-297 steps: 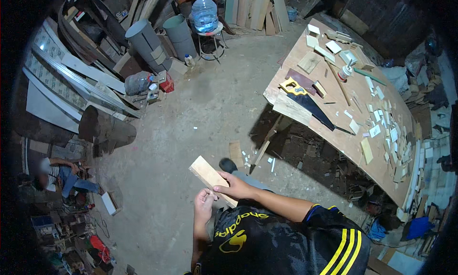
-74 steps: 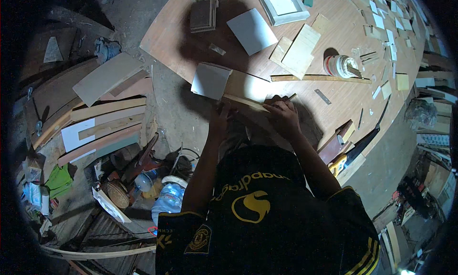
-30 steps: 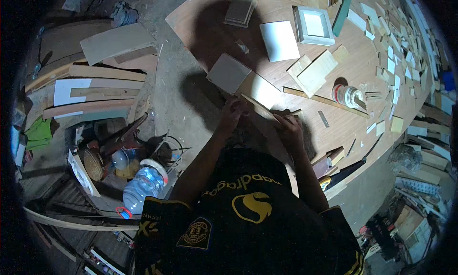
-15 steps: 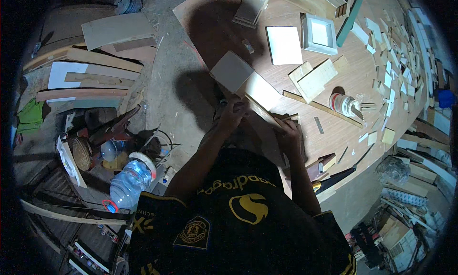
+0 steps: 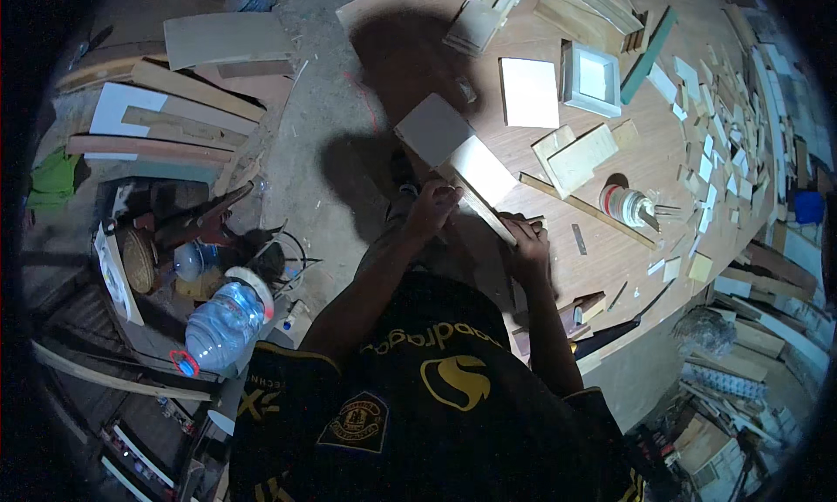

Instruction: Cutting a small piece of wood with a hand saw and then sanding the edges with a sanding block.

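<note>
A narrow, pale wooden strip [image 5: 486, 215] runs slantwise between my two hands. My left hand [image 5: 433, 207] is closed at its upper end, with thumb and fingers pinched together. The fingers of my right hand [image 5: 528, 242] wrap round its lower end. Beside the strip lies a flat rectangular board [image 5: 485, 172], its near part brightly lit and its far part in shadow, at the table's left edge. Whether strip and board touch I cannot tell. A short thin stick [image 5: 534, 220] shows by my right fingers; whether it is held is unclear.
The wooden table [image 5: 645, 149] carries a white panel [image 5: 529, 92], a square frame [image 5: 592, 78], stacked pale blocks [image 5: 580, 159], a long batten [image 5: 588, 210], a jar [image 5: 626, 204], a metal ruler [image 5: 579, 239] and a handsaw [image 5: 615, 332]. Water bottles [image 5: 222, 328] stand left.
The strip has tilted a little, and its broader face shows more now. My left hand has shifted slightly right and up along it. The whole view has turned slightly.
</note>
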`<act>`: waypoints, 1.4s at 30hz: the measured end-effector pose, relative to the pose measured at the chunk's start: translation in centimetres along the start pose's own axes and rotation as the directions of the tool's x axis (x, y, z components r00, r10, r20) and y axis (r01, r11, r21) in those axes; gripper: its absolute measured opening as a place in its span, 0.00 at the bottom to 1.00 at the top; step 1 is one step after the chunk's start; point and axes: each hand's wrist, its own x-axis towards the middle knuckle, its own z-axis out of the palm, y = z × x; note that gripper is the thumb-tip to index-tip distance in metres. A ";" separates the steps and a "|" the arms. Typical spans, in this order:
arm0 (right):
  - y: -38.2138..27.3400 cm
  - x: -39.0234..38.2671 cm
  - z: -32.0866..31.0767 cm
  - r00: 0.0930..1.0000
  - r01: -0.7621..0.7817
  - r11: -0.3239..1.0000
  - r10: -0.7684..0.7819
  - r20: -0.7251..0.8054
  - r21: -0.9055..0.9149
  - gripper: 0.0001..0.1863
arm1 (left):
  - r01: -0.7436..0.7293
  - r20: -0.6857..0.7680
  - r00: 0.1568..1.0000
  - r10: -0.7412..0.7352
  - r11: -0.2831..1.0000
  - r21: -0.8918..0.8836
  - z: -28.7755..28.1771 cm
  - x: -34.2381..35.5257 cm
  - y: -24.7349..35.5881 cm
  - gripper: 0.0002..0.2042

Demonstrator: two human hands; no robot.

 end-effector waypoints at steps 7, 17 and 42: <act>1.4 -0.8 -0.4 0.985 -0.080 0.994 0.090 0.149 -0.072 0.32 | -0.035 -0.073 0.997 0.027 0.993 -0.113 1.8 -1.2 1.4 0.30; 2.4 -4.2 1.7 0.976 -0.210 0.912 0.216 -0.023 -0.351 0.40 | 0.018 -0.024 0.999 -0.023 0.987 -0.157 1.4 -0.1 -0.1 0.28; -0.1 -2.0 1.7 0.971 -0.239 0.971 0.239 0.004 0.010 0.24 | -0.007 -0.087 0.996 0.001 0.998 -0.067 2.1 -0.6 0.2 0.29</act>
